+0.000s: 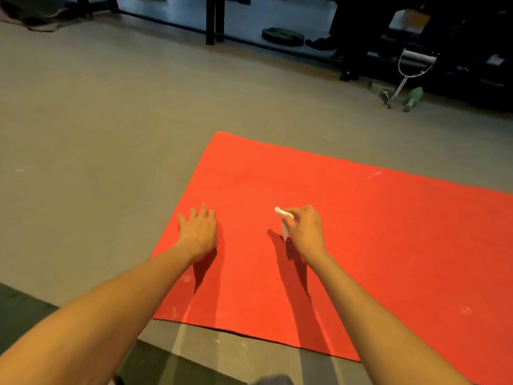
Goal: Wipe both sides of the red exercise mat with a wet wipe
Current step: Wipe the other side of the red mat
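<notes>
1. A red exercise mat [347, 232] is seen spread flat on a grey floor [97, 120], filling the lower right of the view and running off the right edge.
2. Faint pale smudges are visible on the mat near its far edge and near its right side.
3. A white wet wipe [283, 215], bunched up, is pinched in the curled fingers of the right hand [304, 230], which is held just over the middle of the mat; whether the wipe touches the surface cannot be told.
4. The left hand [198, 229] is laid flat on the mat near its left edge, fingers straight and spread, nothing held.
5. Both bare forearms are stretched forward from the bottom of the view, and their dark shadows are cast on the mat.
6. Beyond the mat, across the floor, a round dark weight plate [283, 36] and a metal handle attachment [410, 70] are seen beside dark gym equipment.
</notes>
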